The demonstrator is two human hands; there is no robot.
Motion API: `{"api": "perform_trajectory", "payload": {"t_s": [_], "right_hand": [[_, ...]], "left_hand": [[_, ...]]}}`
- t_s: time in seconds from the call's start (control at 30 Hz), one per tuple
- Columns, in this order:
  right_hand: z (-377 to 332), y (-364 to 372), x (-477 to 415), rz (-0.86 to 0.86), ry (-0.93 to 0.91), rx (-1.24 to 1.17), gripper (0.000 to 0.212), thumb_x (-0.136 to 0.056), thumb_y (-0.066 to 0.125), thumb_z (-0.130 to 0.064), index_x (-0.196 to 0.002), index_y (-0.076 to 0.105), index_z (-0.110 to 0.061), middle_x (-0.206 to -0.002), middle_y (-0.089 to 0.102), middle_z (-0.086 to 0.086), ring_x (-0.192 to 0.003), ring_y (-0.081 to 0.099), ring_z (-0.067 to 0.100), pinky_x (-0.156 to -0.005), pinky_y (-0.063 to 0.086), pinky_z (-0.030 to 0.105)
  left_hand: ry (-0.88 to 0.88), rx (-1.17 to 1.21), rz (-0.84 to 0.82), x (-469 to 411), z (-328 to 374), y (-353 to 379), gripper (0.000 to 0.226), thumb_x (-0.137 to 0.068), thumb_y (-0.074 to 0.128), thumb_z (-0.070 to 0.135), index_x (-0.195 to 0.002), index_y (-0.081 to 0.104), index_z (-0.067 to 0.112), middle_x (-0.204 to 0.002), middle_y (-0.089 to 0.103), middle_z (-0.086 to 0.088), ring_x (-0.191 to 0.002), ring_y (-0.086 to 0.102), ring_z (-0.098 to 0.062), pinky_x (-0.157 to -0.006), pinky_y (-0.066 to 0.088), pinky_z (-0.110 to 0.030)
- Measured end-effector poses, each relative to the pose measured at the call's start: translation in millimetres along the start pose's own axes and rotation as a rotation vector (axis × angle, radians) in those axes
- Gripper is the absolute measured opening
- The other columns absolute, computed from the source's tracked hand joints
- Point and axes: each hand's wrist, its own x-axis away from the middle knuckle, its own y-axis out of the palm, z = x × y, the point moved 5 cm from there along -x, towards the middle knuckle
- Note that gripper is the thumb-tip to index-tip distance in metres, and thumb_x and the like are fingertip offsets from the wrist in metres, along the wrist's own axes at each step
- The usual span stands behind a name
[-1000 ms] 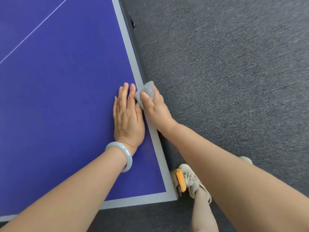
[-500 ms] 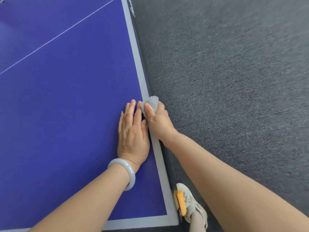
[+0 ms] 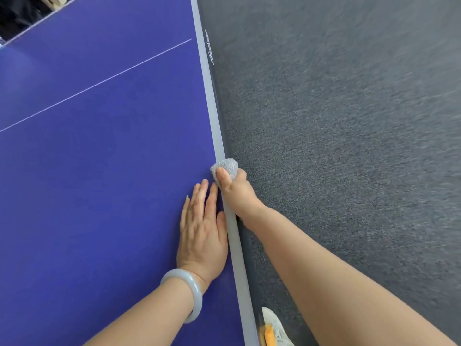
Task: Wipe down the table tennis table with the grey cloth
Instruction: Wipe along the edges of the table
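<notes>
The blue table tennis table (image 3: 99, 171) fills the left of the view, with a grey border strip along its right edge. My right hand (image 3: 237, 193) grips the bunched grey cloth (image 3: 225, 167) against that edge strip, thumb on top and fingers wrapped over the side. My left hand (image 3: 202, 228) lies flat on the blue surface just left of the strip, fingers straight, a pale bangle on the wrist.
Dark grey carpet (image 3: 349, 146) covers the floor to the right of the table. My shoe (image 3: 274, 325) stands beside the table edge at the bottom, next to an orange part. A thin white line (image 3: 99, 83) crosses the table top.
Both hands have slid forward along the right edge, away from the near corner, which has left the view. The cloth stays in my right hand on the border strip.
</notes>
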Motion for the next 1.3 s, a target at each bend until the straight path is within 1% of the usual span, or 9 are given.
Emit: {"api": "perform_trajectory", "payload": {"t_s": [0.17, 0.3, 0.4, 0.57, 0.67, 0.8, 0.93, 1.13, 1.3], "right_hand": [[37.0, 0.0, 41.5, 0.019, -0.076, -0.054, 0.059, -0.100, 0.046, -0.049, -0.148, 0.036, -0.016, -0.139, 0.051, 0.013, -0.127, 0.052, 0.026, -0.109, 0.039, 0.042], [72.9, 1.0, 80.9, 0.017, -0.058, -0.018, 0.068, -0.091, 0.039, -0.063, -0.145, 0.038, -0.020, -0.132, 0.055, 0.008, -0.123, 0.053, 0.022, -0.106, 0.040, 0.037], [60.2, 2.4, 57.9, 0.029, -0.043, 0.030, 0.059, -0.097, 0.041, -0.056, -0.141, 0.039, -0.015, -0.131, 0.055, 0.013, -0.119, 0.055, 0.027, -0.101, 0.043, 0.037], [21.0, 3.7, 0.5, 0.046, -0.040, 0.001, 0.063, -0.099, 0.043, -0.055, -0.144, 0.036, -0.011, -0.135, 0.054, 0.017, -0.125, 0.052, 0.033, -0.108, 0.039, 0.045], [38.5, 1.1, 22.4, 0.031, -0.048, -0.017, 0.057, -0.099, 0.045, -0.052, -0.140, 0.042, -0.013, -0.132, 0.058, 0.013, -0.124, 0.054, 0.029, -0.108, 0.039, 0.041], [64.1, -1.3, 64.4, -0.014, -0.045, -0.022, 0.048, -0.098, 0.046, -0.050, -0.135, 0.044, -0.020, -0.125, 0.061, 0.002, -0.122, 0.054, 0.020, -0.096, 0.040, 0.031], [51.7, -2.6, 56.2, -0.022, 0.018, 0.048, 0.053, -0.097, 0.044, -0.055, -0.134, 0.041, -0.017, -0.128, 0.060, 0.009, -0.117, 0.056, 0.023, -0.097, 0.041, 0.034], [-1.9, -1.2, 6.4, 0.050, 0.040, 0.017, 0.062, -0.098, 0.040, -0.060, -0.139, 0.039, -0.012, -0.136, 0.054, 0.014, -0.121, 0.053, 0.029, -0.087, 0.034, 0.029], [3.0, 0.0, 6.2, 0.062, 0.027, 0.041, 0.062, -0.098, 0.038, -0.063, -0.137, 0.040, -0.014, -0.132, 0.055, 0.013, -0.117, 0.053, 0.028, -0.095, 0.038, 0.035]], "left_hand": [[-0.007, -0.009, 0.003, -0.1, 5.3, -2.7, 0.062, -0.098, 0.014, 0.033, -0.155, 0.027, 0.012, -0.163, 0.020, -0.006, -0.152, 0.013, -0.016, -0.125, 0.010, -0.037], [0.003, 0.005, 0.004, 0.3, 6.3, -3.1, 0.063, -0.095, 0.015, 0.028, -0.155, 0.028, 0.011, -0.163, 0.019, -0.005, -0.152, 0.012, -0.016, -0.125, 0.010, -0.040], [-0.005, 0.002, 0.011, 0.2, 5.6, -4.2, 0.061, -0.098, 0.014, 0.030, -0.155, 0.028, 0.011, -0.163, 0.021, -0.006, -0.152, 0.014, -0.017, -0.124, 0.013, -0.041], [-0.003, -0.027, -0.014, 0.9, 2.8, -1.5, 0.062, -0.097, 0.013, 0.033, -0.155, 0.024, 0.013, -0.164, 0.018, -0.006, -0.152, 0.011, -0.016, -0.125, 0.008, -0.038], [-0.006, -0.032, -0.014, 1.5, 3.8, -2.0, 0.062, -0.098, 0.012, 0.034, -0.155, 0.025, 0.013, -0.164, 0.017, -0.004, -0.152, 0.010, -0.014, -0.125, 0.008, -0.038], [-0.008, -0.013, -0.002, 0.5, 4.6, -4.0, 0.063, -0.097, 0.012, 0.032, -0.155, 0.027, 0.014, -0.164, 0.020, -0.004, -0.152, 0.012, -0.016, -0.125, 0.009, -0.038], [-0.003, 0.013, 0.000, 0.1, 4.7, -5.8, 0.062, -0.097, 0.012, 0.033, -0.154, 0.028, 0.014, -0.163, 0.021, -0.004, -0.152, 0.014, -0.018, -0.125, 0.007, -0.037], [-0.025, -0.005, 0.035, 2.1, 4.0, -5.1, 0.061, -0.097, 0.019, 0.030, -0.152, 0.035, 0.010, -0.160, 0.029, -0.007, -0.149, 0.025, -0.022, -0.122, 0.016, -0.040], [0.028, -0.014, 0.019, -4.4, 3.2, -11.8, 0.058, -0.094, 0.024, 0.029, -0.143, 0.049, 0.009, -0.148, 0.047, -0.009, -0.138, 0.045, -0.029, -0.114, 0.035, -0.044]]}}
